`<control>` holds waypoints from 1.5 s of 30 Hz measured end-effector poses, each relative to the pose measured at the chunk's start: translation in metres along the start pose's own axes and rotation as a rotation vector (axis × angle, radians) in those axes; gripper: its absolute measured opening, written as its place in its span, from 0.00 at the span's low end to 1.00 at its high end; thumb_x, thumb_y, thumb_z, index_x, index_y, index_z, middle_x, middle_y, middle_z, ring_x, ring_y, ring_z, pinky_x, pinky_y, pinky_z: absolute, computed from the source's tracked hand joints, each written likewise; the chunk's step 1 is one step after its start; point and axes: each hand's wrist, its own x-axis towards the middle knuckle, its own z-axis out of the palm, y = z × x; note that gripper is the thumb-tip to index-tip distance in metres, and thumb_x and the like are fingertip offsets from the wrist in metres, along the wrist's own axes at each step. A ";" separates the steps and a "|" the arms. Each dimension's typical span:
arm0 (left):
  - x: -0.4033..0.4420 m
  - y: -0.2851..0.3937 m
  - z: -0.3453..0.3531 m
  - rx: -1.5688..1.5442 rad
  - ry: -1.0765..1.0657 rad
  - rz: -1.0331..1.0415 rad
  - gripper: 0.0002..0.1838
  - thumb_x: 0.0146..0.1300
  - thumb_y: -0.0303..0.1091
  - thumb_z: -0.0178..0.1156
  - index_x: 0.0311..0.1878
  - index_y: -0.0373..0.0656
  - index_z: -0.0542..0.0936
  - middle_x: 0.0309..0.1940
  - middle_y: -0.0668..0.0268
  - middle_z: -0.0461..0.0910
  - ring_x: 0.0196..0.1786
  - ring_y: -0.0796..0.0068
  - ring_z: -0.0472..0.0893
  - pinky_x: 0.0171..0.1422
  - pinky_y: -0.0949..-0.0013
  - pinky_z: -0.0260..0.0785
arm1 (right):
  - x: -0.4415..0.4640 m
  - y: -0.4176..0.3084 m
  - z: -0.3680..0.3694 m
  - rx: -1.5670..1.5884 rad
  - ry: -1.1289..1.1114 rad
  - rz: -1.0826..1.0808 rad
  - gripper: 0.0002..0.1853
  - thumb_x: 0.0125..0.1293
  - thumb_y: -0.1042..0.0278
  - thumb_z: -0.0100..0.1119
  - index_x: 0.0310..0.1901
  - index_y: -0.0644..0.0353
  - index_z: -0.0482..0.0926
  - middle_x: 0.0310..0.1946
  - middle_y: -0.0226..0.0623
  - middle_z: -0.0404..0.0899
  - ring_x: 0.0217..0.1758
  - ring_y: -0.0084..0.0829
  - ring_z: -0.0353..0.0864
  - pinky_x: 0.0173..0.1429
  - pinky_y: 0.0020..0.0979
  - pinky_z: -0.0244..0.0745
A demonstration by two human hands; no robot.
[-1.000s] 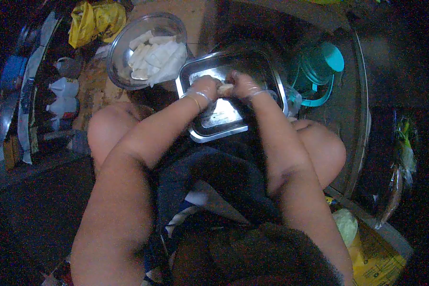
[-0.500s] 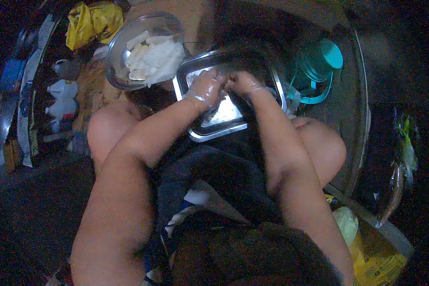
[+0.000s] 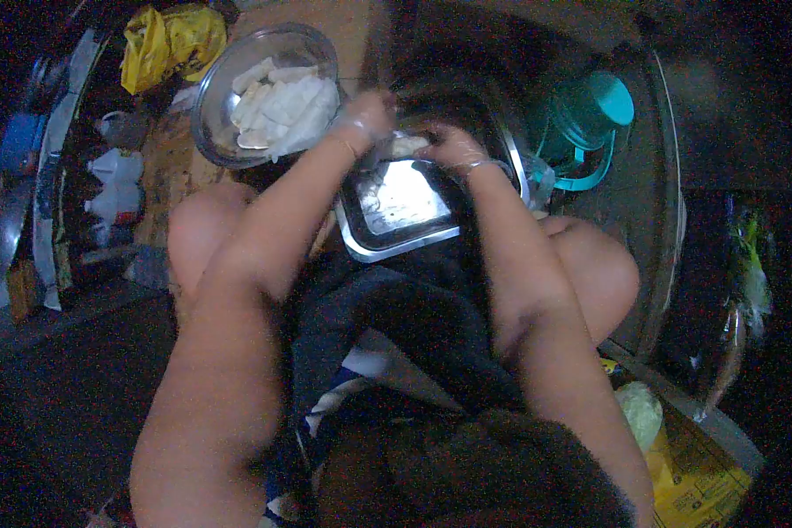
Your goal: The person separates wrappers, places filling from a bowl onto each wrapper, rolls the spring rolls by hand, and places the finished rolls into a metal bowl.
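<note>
A rectangular metal tray [image 3: 405, 249] sits in front of my knees, with a bright, shiny bottom. My right hand [image 3: 453, 148], in a clear plastic glove, is over the tray's far part, its fingers closed on one end of a whitish, elongated piece [image 3: 407, 144] whose kind I cannot make out. Also gloved, my left hand [image 3: 368, 116] is at the tray's far left corner, near the bowl; motion smears its fingers. To the left stands a round metal bowl [image 3: 209, 132] holding several pale, flat pieces [image 3: 268, 114] and a white, crumpled sheet-like thing [image 3: 306, 113].
A teal bucket or pitcher [image 3: 590, 114] with a handle stands right of the tray. Yellow plastic bags lie at upper left [image 3: 172, 44] and lower right [image 3: 695, 484], the latter beside a pale green vegetable [image 3: 640, 414]. White plastic jugs [image 3: 114, 180] stand at left.
My left hand has moved up and left, away from my right hand, towards the bowl. The whitish piece by my right fingers and more of the tray's bottom now show.
</note>
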 end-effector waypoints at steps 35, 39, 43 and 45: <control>-0.029 -0.020 0.046 -0.116 -0.020 -0.204 0.11 0.53 0.38 0.57 0.34 0.41 0.81 0.36 0.49 0.79 0.43 0.48 0.78 0.51 0.56 0.70 | 0.005 0.023 0.011 -0.235 0.023 -0.091 0.30 0.41 0.64 0.71 0.51 0.53 0.75 0.46 0.45 0.79 0.49 0.44 0.78 0.54 0.37 0.73; -0.045 0.003 0.017 -0.019 0.318 0.082 0.10 0.48 0.33 0.60 0.35 0.41 0.81 0.36 0.50 0.79 0.44 0.48 0.78 0.50 0.55 0.70 | 0.006 0.021 0.014 -0.288 0.031 -0.089 0.34 0.40 0.64 0.71 0.54 0.54 0.73 0.48 0.46 0.78 0.50 0.45 0.77 0.55 0.38 0.72; -0.038 -0.002 0.028 0.132 0.134 0.426 0.19 0.45 0.32 0.65 0.44 0.45 0.76 0.39 0.53 0.79 0.42 0.49 0.78 0.47 0.55 0.71 | 0.004 0.014 0.013 -0.325 -0.029 -0.040 0.38 0.40 0.61 0.72 0.58 0.56 0.69 0.48 0.49 0.77 0.52 0.46 0.76 0.56 0.38 0.71; -0.042 0.004 0.036 0.170 0.058 0.527 0.19 0.46 0.34 0.65 0.45 0.45 0.76 0.39 0.52 0.79 0.42 0.49 0.78 0.47 0.55 0.71 | 0.013 0.023 0.023 -0.356 0.033 -0.046 0.39 0.41 0.60 0.71 0.58 0.58 0.68 0.49 0.51 0.76 0.53 0.47 0.75 0.57 0.39 0.71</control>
